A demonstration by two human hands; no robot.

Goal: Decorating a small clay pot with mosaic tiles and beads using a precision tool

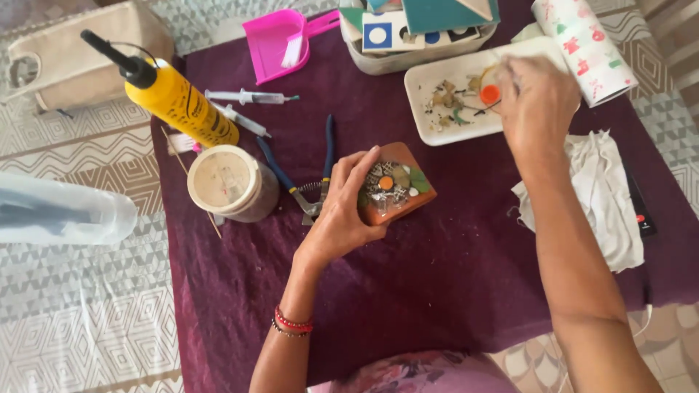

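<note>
A decorated terracotta piece is gripped by the closed left hand; the white tray, far right, is reached by the right hand, whose grip cannot be told.

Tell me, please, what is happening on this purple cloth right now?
A person sits at a purple cloth. Their left hand grips a small terracotta piece decorated with mosaic bits. Their right hand reaches into a white tray of small pieces. Blue-handled pliers, a yellow glue bottle and a round lidded jar lie close by.

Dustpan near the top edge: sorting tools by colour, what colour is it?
Bright pink dustpan, seen in the head view.
</note>
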